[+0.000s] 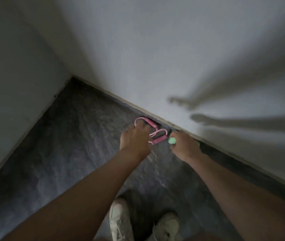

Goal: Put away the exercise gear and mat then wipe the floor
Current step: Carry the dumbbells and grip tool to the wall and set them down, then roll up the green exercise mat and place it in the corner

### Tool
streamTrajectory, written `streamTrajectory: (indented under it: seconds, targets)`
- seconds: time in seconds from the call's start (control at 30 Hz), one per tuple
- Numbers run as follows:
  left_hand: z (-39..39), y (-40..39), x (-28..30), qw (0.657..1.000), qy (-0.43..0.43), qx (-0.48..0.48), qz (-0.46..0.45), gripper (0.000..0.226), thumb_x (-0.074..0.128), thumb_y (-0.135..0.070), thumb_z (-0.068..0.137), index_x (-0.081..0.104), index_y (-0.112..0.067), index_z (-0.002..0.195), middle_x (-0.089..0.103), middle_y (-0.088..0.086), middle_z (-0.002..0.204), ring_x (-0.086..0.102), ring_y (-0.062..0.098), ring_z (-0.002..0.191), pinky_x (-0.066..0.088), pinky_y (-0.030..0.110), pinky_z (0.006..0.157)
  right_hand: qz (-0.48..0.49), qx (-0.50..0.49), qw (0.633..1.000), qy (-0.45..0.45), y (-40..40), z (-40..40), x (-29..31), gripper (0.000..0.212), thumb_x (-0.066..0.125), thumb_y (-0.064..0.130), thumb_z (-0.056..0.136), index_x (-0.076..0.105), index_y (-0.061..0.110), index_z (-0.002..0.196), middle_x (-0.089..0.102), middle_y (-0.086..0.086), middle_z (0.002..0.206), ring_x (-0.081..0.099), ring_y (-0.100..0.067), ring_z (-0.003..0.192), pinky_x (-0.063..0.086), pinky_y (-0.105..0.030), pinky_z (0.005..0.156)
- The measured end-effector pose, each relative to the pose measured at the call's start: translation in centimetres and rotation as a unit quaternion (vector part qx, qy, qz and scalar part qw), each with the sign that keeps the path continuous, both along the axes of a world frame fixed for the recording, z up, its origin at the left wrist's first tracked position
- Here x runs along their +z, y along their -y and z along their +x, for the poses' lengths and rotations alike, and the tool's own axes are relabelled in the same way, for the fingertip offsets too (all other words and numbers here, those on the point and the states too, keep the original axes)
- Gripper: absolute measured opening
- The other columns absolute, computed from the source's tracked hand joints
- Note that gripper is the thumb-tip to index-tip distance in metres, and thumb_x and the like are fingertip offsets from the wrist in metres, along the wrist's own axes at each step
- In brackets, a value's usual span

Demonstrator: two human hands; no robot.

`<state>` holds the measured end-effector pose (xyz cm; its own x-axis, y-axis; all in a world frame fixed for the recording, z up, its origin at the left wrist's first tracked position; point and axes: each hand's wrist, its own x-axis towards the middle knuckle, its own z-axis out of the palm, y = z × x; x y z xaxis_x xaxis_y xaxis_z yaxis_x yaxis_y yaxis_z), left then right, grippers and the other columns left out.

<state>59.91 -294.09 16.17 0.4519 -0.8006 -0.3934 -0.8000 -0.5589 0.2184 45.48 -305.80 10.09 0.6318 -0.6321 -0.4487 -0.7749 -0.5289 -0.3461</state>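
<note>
A pink resistance band [153, 131] with two foam handles lies on the dark floor against the base of the white wall. My left hand [134, 139] rests on its loops, fingers curled over the cords. Just to the right, my right hand [184, 146] is closed around a pale green dumbbell [172, 141]; only one end of it and a sliver past my wrist show. Both hands are low, near the skirting.
Two white walls [155, 58] meet in a corner at the upper left. The dark grey floor [60, 145] spreads to the left of my arms. My two white shoes [120, 218] stand at the bottom centre. The scene is dim and blurred.
</note>
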Motion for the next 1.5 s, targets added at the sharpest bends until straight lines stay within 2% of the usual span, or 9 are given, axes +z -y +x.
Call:
streamTrajectory:
  seconds: [0.1, 0.2, 0.37, 0.57, 0.77, 0.97, 1.13, 1.33, 1.5]
  targets:
    - [1.1, -1.4, 11.1, 0.999, 0.003, 0.035, -0.016, 0.041, 0.058, -0.024, 0.085, 0.051, -0.022, 0.126, 0.045, 0.003, 0.129, 0.05, 0.026, 0.119, 0.045, 0.041, 0.093, 0.0, 0.049, 0.999, 0.002, -2.2, 2.7, 11.0, 0.029, 0.062, 0.019, 0.087, 0.062, 0.016, 0.116, 0.061, -0.007, 0.114, 0.061, -0.027, 0.104, 0.048, -0.032, 0.083]
    - [1.8, -4.6, 23.0, 0.992, -0.014, 0.119, -0.029, 0.033, 0.054, -0.024, 0.088, 0.054, -0.022, 0.121, 0.046, 0.002, 0.125, 0.051, 0.025, 0.114, 0.046, 0.042, 0.092, 0.008, 0.107, 0.994, -0.009, -4.6, 4.9, 22.6, 0.03, 0.062, 0.024, 0.086, 0.061, 0.018, 0.115, 0.061, -0.008, 0.111, 0.062, -0.029, 0.101, 0.053, -0.039, 0.085]
    - [3.0, -11.5, 41.3, 0.976, 0.048, 0.204, -0.053, 0.033, 0.057, -0.024, 0.084, 0.053, -0.02, 0.117, 0.046, 0.003, 0.123, 0.05, 0.026, 0.115, 0.043, 0.041, 0.091, 0.01, 0.209, 0.978, 0.015, -9.0, 8.5, 40.7, 0.027, 0.058, 0.025, 0.087, 0.06, 0.02, 0.113, 0.061, -0.006, 0.113, 0.061, -0.025, 0.105, 0.051, -0.034, 0.089]
    - [1.5, -21.3, 55.5, 0.943, 0.119, 0.299, -0.083, 0.031, 0.058, -0.024, 0.084, 0.054, -0.019, 0.115, 0.05, 0.005, 0.121, 0.051, 0.027, 0.112, 0.042, 0.039, 0.085, 0.009, 0.325, 0.94, 0.105, -18.1, 12.1, 55.6, 0.026, 0.059, 0.021, 0.085, 0.062, 0.018, 0.111, 0.064, -0.004, 0.114, 0.061, -0.024, 0.105, 0.051, -0.036, 0.09]
    - [-4.0, -38.2, 60.4, 0.892, 0.132, 0.429, -0.059, 0.03, 0.056, -0.024, 0.087, 0.054, -0.02, 0.117, 0.052, 0.004, 0.119, 0.055, 0.027, 0.106, 0.041, 0.034, 0.076, -0.01, 0.455, 0.875, 0.166, -30.9, 13.3, 61.7, 0.022, 0.057, 0.016, 0.087, 0.063, 0.014, 0.108, 0.066, -0.007, 0.108, 0.061, -0.027, 0.098, 0.045, -0.028, 0.077]
    - [-15.2, -55.6, 60.1, 0.819, 0.12, 0.56, 0.033, 0.02, 0.057, -0.025, 0.084, 0.062, -0.02, 0.103, 0.06, 0.004, 0.11, 0.062, 0.028, 0.099, 0.052, 0.032, 0.079, 0.015, 0.58, 0.801, 0.146, -46.4, 9.9, 62.8, 0.023, 0.057, 0.018, 0.084, 0.064, 0.016, 0.106, 0.068, -0.008, 0.105, 0.063, -0.028, 0.098, 0.05, -0.032, 0.082]
    - [-25.2, -65.5, 59.8, 0.765, 0.098, 0.635, 0.045, 0.023, 0.057, -0.025, 0.086, 0.064, -0.024, 0.107, 0.06, 0.001, 0.116, 0.061, 0.025, 0.103, 0.047, 0.03, 0.076, 0.037, 0.671, 0.733, 0.102, -59.7, 3.6, 62.6, 0.022, 0.057, 0.019, 0.081, 0.066, 0.018, 0.101, 0.069, -0.009, 0.105, 0.064, -0.027, 0.095, 0.051, -0.03, 0.083]
    - [-39.0, -78.5, 59.6, 0.699, 0.081, 0.706, 0.083, 0.026, 0.053, -0.023, 0.088, 0.061, -0.022, 0.113, 0.056, 0.001, 0.122, 0.057, 0.024, 0.109, 0.04, 0.031, 0.072, 0.063, 0.734, 0.666, 0.121, -76.1, -7.6, 63.0, 0.017, 0.058, 0.022, 0.084, 0.067, 0.022, 0.098, 0.068, -0.005, 0.104, 0.064, -0.023, 0.094, 0.053, -0.035, 0.085]
    - [-50.7, -89.8, 60.2, 0.631, 0.091, 0.766, 0.089, 0.033, 0.055, -0.025, 0.086, 0.056, -0.025, 0.12, 0.051, 0.001, 0.125, 0.054, 0.025, 0.116, 0.045, 0.037, 0.083, 0.088, 0.765, 0.628, 0.116, -88.9, -16.9, 62.2, 0.025, 0.053, 0.022, 0.085, 0.063, 0.022, 0.107, 0.066, -0.003, 0.11, 0.062, -0.022, 0.097, 0.054, -0.04, 0.086]
